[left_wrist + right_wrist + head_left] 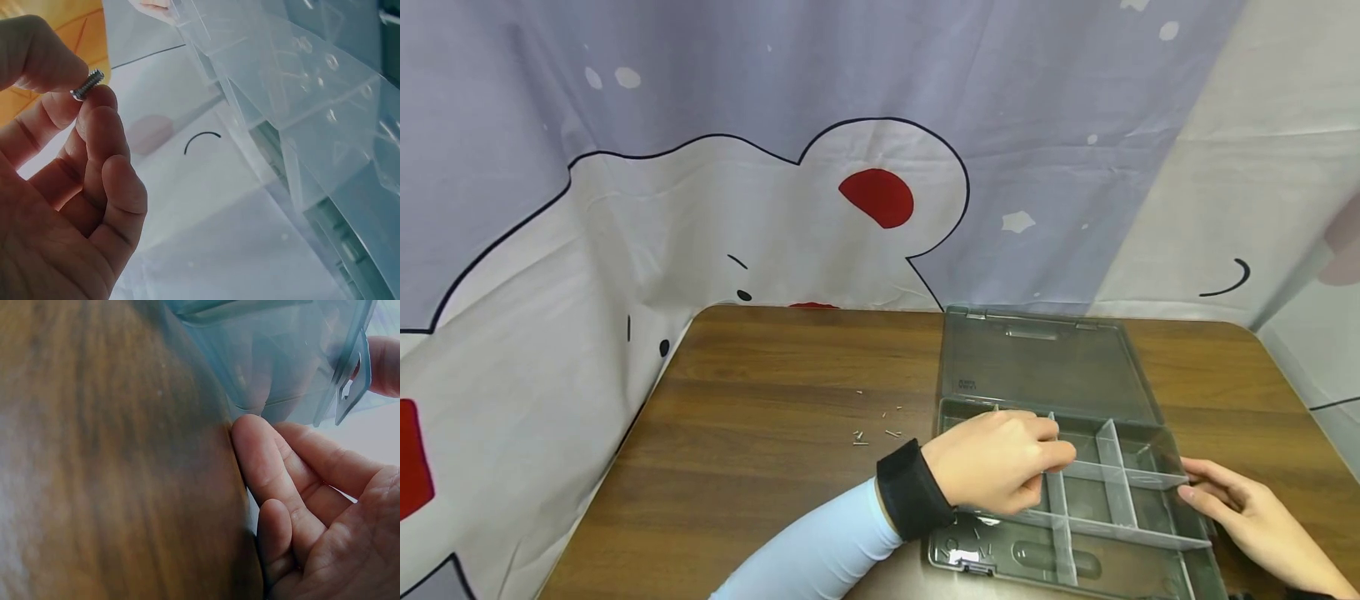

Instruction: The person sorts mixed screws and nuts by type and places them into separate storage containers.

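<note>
In the left wrist view, a small metal screw (87, 85) is pinched between the thumb and fingertip of my left hand (69, 156). In the head view that hand (1000, 458) hovers over the middle compartments of a translucent grey-green compartment box (1138, 554), covering some of them. My right hand (1247, 508) holds the box's right side, thumb at the rim and fingers against the outer wall. Up close, the right wrist view puts the fingers (259, 450) low on the wall, near the wooden table.
Several loose screws (892, 433) lie on the wooden table (760, 467) left of the box. The box's lid (1037, 358) lies folded back behind it. A few small pieces (977, 533) sit in the front left compartment. A patterned curtain (760, 217) hangs behind the table.
</note>
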